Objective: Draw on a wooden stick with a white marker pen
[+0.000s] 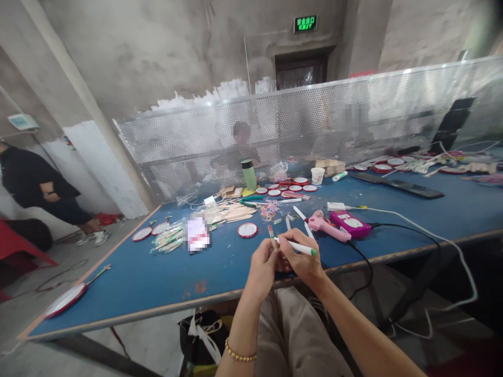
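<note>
Near the front edge of the table, my left hand (264, 264) is closed on a flat wooden stick (271, 231) with a reddish tip standing upward. My right hand (301, 256) grips a white marker pen (302, 247) with a green end, its front held against or close to the stick; exact contact is too small to tell. Just beyond my hands lies a white disc with a red rim (247, 230). A pink glue gun (328, 226) rests to the right, beside more white pens (300, 213). Part of the left fingers is hidden by the right hand.
Wooden sticks (239, 211), small coloured bands (271, 211) and a green bottle (249, 176) are farther back. A purple device (349, 224) with cables sits right, a paper cup (317, 176) behind. A perforated metal screen (188, 141) borders the table; a person (35, 178) stands left.
</note>
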Available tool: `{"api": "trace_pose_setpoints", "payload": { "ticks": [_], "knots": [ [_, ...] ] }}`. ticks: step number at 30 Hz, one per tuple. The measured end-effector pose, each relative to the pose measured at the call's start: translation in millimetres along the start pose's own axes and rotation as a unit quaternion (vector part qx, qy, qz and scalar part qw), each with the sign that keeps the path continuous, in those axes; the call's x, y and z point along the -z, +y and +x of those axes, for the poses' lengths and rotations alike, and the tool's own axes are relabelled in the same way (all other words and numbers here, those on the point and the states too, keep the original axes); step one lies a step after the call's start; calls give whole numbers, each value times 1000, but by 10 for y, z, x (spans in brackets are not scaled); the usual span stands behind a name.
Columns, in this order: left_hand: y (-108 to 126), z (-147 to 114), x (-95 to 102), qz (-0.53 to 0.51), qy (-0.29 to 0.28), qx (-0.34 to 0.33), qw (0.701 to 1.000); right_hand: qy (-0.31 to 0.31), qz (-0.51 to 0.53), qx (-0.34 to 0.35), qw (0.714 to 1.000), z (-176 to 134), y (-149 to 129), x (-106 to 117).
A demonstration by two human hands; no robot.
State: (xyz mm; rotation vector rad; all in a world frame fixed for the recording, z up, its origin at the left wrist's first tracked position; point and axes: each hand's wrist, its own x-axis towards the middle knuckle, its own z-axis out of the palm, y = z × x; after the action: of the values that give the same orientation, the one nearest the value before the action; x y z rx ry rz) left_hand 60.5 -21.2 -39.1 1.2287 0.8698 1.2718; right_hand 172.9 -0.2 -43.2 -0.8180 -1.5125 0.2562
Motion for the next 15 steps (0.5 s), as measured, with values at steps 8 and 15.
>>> {"api": "trace_pose_setpoints", "payload": {
  "ticks": [8, 15],
  "knots": [
    [-9, -5, 5, -1, 1, -5, 1000, -3, 17, -4, 1000, 3, 5, -13],
    [-30, 7, 14, 0, -6, -3, 1000, -3, -2, 4, 1000, 2, 17, -11]
  ]
}}
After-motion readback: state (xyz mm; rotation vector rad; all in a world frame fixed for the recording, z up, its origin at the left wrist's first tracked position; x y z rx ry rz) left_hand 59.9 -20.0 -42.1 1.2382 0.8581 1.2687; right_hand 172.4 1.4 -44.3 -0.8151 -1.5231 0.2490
